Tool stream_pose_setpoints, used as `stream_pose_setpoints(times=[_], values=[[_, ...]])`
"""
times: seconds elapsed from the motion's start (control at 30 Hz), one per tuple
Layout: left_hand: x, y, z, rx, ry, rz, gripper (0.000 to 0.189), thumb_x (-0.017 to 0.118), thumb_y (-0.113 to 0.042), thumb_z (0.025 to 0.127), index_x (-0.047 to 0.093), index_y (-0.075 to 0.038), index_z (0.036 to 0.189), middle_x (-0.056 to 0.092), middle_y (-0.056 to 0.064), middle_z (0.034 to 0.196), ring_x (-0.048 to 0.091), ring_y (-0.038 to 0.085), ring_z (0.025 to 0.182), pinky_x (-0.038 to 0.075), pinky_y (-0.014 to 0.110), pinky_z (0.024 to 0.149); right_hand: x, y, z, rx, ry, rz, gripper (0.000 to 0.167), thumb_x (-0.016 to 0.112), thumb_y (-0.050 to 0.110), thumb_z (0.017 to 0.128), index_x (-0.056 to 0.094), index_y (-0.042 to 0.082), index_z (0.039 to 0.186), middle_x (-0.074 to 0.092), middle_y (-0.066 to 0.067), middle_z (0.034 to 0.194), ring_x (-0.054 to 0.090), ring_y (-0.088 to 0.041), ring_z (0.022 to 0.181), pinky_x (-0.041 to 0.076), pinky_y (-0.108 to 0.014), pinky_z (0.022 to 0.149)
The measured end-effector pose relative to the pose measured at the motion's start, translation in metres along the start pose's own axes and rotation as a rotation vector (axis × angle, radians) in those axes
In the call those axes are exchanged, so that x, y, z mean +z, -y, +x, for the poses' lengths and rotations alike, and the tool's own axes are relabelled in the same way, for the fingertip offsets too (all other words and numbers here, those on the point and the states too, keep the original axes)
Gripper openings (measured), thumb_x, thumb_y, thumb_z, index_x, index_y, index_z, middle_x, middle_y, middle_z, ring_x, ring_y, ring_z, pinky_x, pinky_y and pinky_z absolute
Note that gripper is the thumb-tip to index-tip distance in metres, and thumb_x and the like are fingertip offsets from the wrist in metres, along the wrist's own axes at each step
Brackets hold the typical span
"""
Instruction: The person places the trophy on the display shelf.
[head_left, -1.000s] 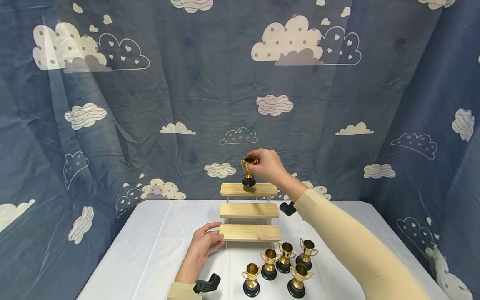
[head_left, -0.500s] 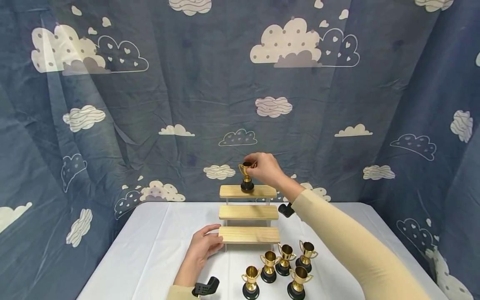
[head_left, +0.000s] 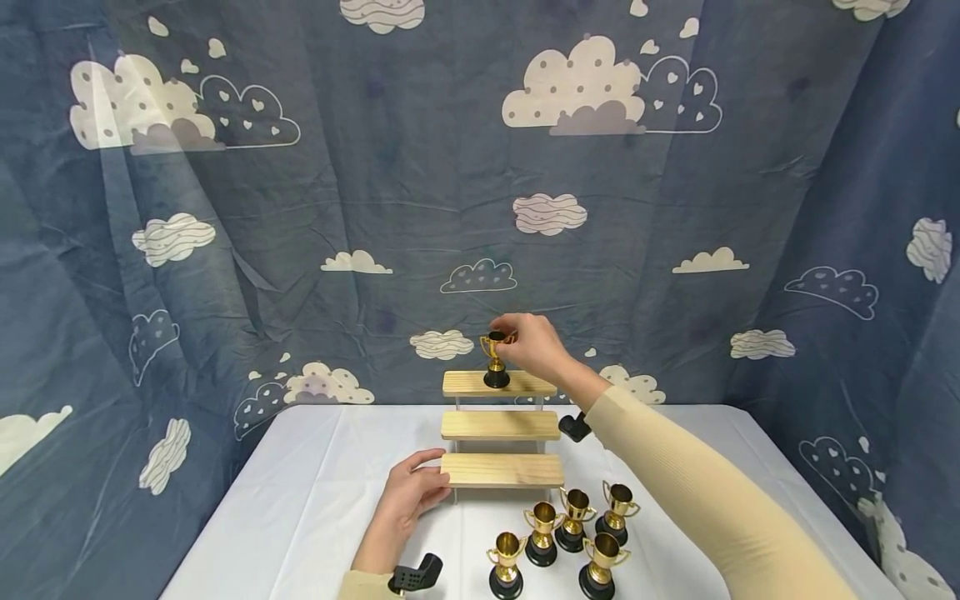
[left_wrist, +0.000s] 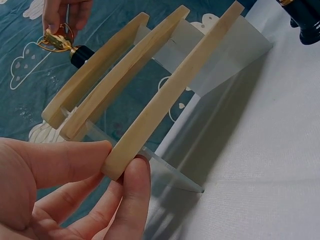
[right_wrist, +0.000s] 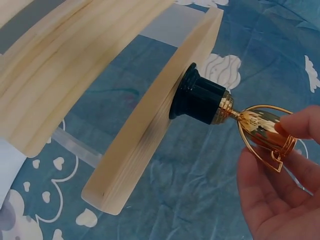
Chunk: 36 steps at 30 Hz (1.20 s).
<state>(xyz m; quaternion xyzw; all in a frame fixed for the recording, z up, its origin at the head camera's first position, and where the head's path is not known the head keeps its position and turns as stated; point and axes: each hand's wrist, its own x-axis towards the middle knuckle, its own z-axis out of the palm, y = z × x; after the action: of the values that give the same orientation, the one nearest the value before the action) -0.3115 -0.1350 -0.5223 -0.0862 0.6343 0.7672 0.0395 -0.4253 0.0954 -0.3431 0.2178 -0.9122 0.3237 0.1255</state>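
My right hand [head_left: 534,345] pinches a small gold trophy cup [right_wrist: 257,125] by its bowl, thumb on one side and fingers on the other. The trophy is upright, and its black base [right_wrist: 200,97] meets the top board [right_wrist: 155,120] of a three-step wooden display stand. With my left hand [head_left: 405,493] I pinch the left end of the lowest board [left_wrist: 170,95] between thumb and fingers. Above it is the middle board [head_left: 501,425]. Clear side panels [left_wrist: 220,55] support the boards.
Several more gold trophies with black bases stand on the white tablecloth [head_left: 315,500] in front and to the right of the stand, among them a front-left trophy [head_left: 506,565] and a back-right trophy [head_left: 617,510]. A blue cloud-patterned curtain [head_left: 420,192] hangs behind the table.
My right hand has lowered the trophy, bringing its base down from just above the top board onto it. My left hand keeps its grip on the lowest board.
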Motion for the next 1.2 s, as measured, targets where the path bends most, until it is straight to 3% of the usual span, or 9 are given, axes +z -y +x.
stream_pose_setpoints(times=[0.5,0.73,0.93,1.2], values=[[0.003,-0.001,-0.001,0.005,-0.004,0.025,0.058,0.071,0.009,0.079,0.057,0.005,0.135,0.069,0.016,0.099,0.071,0.020,0.078,0.061,0.036,0.073,-0.001,-0.004,-0.006,0.017,0.021,-0.019,0.040,0.069,0.025,0.094,0.066,0.015,0.132,0.068,-0.006,0.121,0.063,-0.016,0.086,0.053,-0.038,0.073],[0.005,0.001,-0.002,0.004,-0.002,0.023,0.057,0.071,0.009,0.079,0.058,0.004,0.134,0.069,0.015,0.098,0.071,0.020,0.077,0.061,0.035,0.072,-0.002,-0.005,-0.012,0.030,0.008,-0.021,0.046,0.070,0.027,0.093,0.062,0.019,0.137,0.066,-0.006,0.122,0.064,-0.017,0.092,0.053,-0.038,0.072],[0.006,0.001,-0.004,0.011,-0.001,0.015,0.058,0.071,0.009,0.078,0.057,0.005,0.135,0.069,0.015,0.096,0.071,0.020,0.077,0.061,0.035,0.072,-0.008,-0.008,-0.013,0.015,-0.011,-0.010,0.056,0.072,0.026,0.090,0.055,0.019,0.143,0.065,-0.005,0.117,0.066,-0.017,0.095,0.056,-0.040,0.076],[0.003,0.000,-0.003,0.007,-0.005,0.017,0.060,0.071,0.009,0.078,0.056,0.006,0.136,0.069,0.015,0.095,0.070,0.020,0.075,0.060,0.034,0.071,-0.025,0.000,-0.016,0.000,-0.017,-0.054,0.065,0.072,0.022,0.090,0.046,0.019,0.150,0.065,-0.010,0.122,0.065,-0.021,0.098,0.056,-0.042,0.077]])
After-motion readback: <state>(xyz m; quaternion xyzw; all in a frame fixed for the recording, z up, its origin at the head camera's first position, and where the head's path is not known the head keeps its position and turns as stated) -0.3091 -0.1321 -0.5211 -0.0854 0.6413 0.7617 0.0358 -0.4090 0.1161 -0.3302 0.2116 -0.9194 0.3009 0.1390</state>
